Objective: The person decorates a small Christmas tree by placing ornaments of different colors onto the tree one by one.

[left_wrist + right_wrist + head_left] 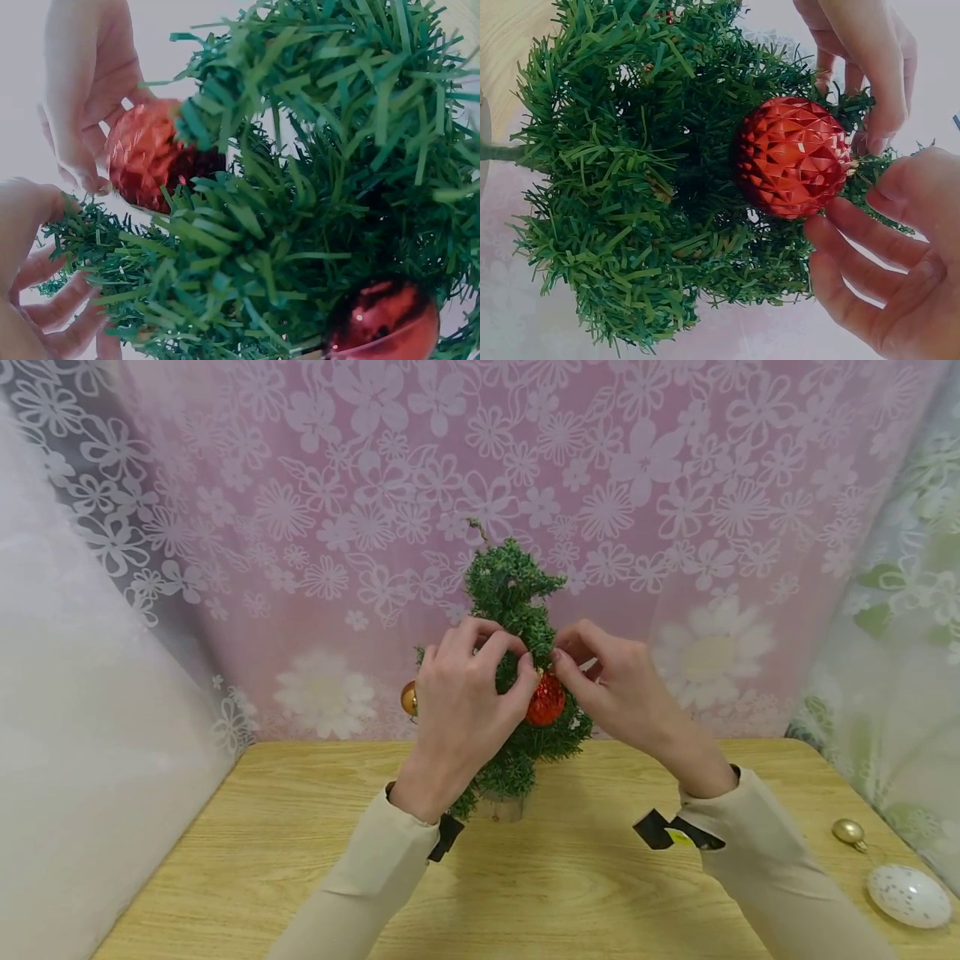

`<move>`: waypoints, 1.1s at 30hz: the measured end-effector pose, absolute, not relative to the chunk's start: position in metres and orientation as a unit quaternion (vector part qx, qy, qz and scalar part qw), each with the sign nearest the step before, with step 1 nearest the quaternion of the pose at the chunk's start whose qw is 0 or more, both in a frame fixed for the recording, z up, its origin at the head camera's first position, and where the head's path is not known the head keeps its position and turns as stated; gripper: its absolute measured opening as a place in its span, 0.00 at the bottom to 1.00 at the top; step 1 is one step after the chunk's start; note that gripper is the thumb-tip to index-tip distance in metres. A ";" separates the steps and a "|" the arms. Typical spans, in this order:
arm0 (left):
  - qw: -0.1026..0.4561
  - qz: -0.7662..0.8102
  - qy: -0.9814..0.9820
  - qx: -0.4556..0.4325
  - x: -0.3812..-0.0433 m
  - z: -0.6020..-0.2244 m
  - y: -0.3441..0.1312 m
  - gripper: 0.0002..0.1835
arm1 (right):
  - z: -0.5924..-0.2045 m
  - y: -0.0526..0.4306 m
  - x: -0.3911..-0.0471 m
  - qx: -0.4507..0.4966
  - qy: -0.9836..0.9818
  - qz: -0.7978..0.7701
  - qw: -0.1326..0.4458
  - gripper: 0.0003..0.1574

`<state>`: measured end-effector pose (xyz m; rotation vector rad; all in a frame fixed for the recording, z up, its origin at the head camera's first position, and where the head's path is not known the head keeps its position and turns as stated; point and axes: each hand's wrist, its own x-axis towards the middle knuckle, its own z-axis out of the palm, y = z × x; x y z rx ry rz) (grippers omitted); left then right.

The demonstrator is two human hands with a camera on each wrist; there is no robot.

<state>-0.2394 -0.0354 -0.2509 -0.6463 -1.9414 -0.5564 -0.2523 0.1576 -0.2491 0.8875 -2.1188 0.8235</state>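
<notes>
A small green artificial Christmas tree [512,585] stands on the table. A faceted red bauble [546,702] hangs at its front, its cap beside the fingertips of both hands. My left hand [468,693] pinches a branch tip [90,232] close to that cap. From the other side, my right hand [618,681] has its thumb and curled fingers at the bauble's top, the fingertips touching its side [795,157]. Whether a hanging loop lies between the fingers is hidden. A smooth red bauble [386,322] and a gold bauble [408,698] also hang on the tree.
A small gold bauble [848,832] and a white speckled egg-shaped ornament [909,896] lie at the right edge of the wooden table [300,827]. Behind stands a pink flowered curtain [420,468], with pale curtains at both sides.
</notes>
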 end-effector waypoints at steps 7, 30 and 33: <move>0.517 -0.213 -0.774 -0.296 -0.234 -0.252 -0.034 0.11 | -0.257 0.169 -0.240 0.335 -0.811 0.332 0.346 0.06; 0.511 -0.207 -0.778 -0.300 -0.233 -0.264 -0.028 0.09 | -0.290 0.231 -0.212 0.280 -0.840 0.300 0.355 0.13; 0.508 -0.214 -0.777 -0.304 -0.232 -0.263 -0.028 0.09 | -0.293 0.237 -0.210 0.273 -0.845 0.294 0.354 0.14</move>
